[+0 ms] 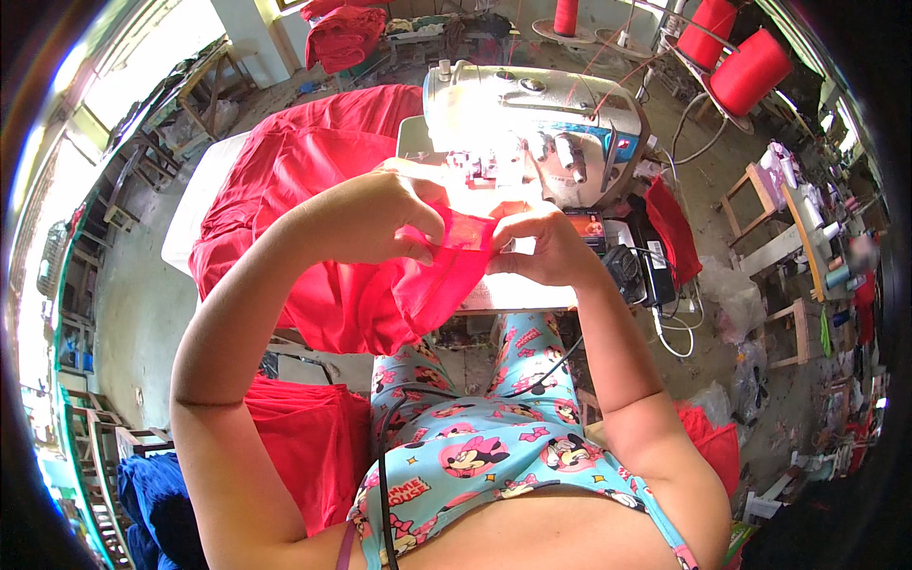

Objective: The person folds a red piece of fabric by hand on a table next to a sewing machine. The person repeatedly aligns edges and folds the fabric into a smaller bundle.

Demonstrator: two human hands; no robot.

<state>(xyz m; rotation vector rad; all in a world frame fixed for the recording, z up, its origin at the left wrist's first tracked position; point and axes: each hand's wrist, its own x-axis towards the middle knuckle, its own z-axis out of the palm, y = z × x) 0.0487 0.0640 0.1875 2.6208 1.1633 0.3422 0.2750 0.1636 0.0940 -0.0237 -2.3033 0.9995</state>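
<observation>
Both left hand (410,220) and right hand (543,245) pinched red fabric (439,287), fingers closed on a short stretch | fabric lay beside sewing machine (608,123), draping over white table (195,195) | looked light, soft, floppy; pinching at two spots seemed suitable.

Light-blue sleeveless top (516,465), pink cartoon-mouse print (472,457), matching trousers (535,353), thin black cable (383,475)

Red cloth (442,285) looks matt w/ fine creases; sewing mach. casing (546,100) smooth, glossy, metal-looking. Thread cone (752,74) matt, finely ridged. Plastic bag (736,302) thin, shiny & crinkled; wooden board (805,239) dull.
</observation>
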